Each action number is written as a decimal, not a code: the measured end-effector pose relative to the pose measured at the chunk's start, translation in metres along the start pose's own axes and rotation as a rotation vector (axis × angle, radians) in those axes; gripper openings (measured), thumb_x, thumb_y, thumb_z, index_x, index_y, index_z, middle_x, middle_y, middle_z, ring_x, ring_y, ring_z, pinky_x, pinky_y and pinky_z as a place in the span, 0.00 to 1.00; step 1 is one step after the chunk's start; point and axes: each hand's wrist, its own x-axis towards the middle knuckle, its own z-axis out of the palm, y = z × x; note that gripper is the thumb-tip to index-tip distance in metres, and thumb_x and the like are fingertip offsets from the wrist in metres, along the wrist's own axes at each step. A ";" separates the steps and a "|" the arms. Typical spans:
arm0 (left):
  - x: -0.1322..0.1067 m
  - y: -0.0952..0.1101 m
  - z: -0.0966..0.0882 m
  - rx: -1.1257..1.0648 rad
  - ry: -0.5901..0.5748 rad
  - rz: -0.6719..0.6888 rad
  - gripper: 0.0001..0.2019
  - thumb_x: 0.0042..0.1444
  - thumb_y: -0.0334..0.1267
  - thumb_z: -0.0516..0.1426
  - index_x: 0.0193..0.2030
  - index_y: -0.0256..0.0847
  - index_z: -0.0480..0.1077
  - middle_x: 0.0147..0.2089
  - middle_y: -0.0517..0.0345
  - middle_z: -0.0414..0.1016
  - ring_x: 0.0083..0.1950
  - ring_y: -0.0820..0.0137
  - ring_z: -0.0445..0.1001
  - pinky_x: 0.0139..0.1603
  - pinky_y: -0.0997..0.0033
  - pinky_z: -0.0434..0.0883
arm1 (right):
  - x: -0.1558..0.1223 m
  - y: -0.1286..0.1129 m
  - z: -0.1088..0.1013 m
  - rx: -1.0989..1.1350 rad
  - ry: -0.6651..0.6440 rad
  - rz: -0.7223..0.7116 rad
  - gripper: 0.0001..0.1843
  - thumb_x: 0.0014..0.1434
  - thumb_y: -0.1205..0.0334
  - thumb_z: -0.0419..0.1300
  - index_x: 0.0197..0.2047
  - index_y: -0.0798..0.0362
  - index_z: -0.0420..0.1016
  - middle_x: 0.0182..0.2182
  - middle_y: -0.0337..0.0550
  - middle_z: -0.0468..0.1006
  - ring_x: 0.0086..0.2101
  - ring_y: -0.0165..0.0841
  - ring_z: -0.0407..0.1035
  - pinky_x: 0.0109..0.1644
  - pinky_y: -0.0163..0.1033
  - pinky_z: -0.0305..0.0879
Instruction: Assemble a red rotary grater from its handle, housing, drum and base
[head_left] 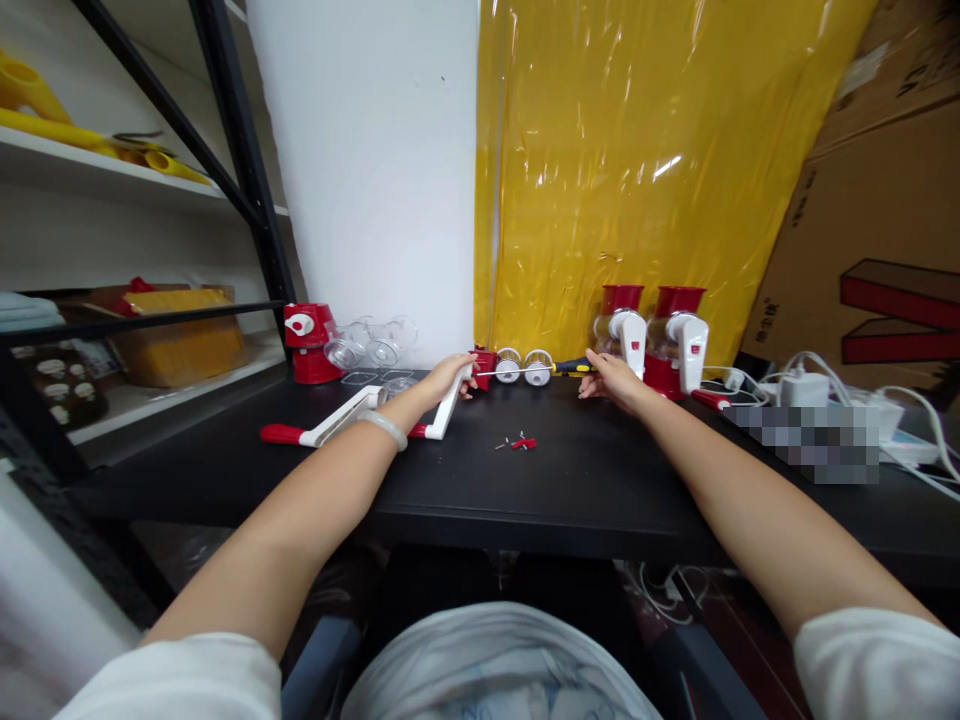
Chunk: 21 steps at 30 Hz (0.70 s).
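My left hand (448, 378) is closed around the upper end of a white crank handle with a red tip (442, 412), close to a small red part (484, 366) at the back of the black table (570, 480). My right hand (611, 378) grips the black-and-yellow handle of a screwdriver (570, 367), whose shaft points left toward the red part. Two small clear-and-white round parts (523, 366) lie behind the shaft. A few loose screws and a red bit (519, 442) lie on the table in front.
A second white crank with red grip (319, 431) lies at the left. A red base (309, 342) and clear cups (371, 345) stand at back left. Two assembled red-and-white units (660, 340) stand at back right. White cables and chargers (825, 395) are on the right; shelving on the left.
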 end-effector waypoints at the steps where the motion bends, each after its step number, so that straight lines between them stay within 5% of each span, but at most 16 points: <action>1: 0.000 0.000 0.000 0.000 0.002 0.001 0.10 0.58 0.41 0.53 0.33 0.36 0.67 0.19 0.60 0.68 0.19 0.74 0.68 0.21 0.77 0.63 | 0.001 0.001 -0.001 -0.012 0.000 0.002 0.15 0.65 0.47 0.51 0.35 0.51 0.59 0.16 0.40 0.75 0.17 0.31 0.72 0.21 0.32 0.67; 9: 0.001 -0.001 0.000 -0.005 -0.023 0.014 0.10 0.57 0.42 0.54 0.31 0.37 0.66 0.19 0.59 0.68 0.18 0.74 0.67 0.20 0.76 0.62 | 0.008 0.008 -0.004 -0.052 0.007 0.016 0.18 0.64 0.45 0.51 0.36 0.52 0.63 0.15 0.41 0.74 0.15 0.32 0.70 0.19 0.32 0.66; 21: -0.001 0.001 0.002 0.009 -0.046 0.039 0.10 0.57 0.42 0.54 0.31 0.36 0.66 0.19 0.60 0.68 0.18 0.75 0.67 0.20 0.77 0.63 | 0.002 -0.001 0.001 0.113 0.025 0.065 0.03 0.64 0.61 0.51 0.39 0.50 0.60 0.25 0.43 0.80 0.23 0.34 0.77 0.28 0.36 0.72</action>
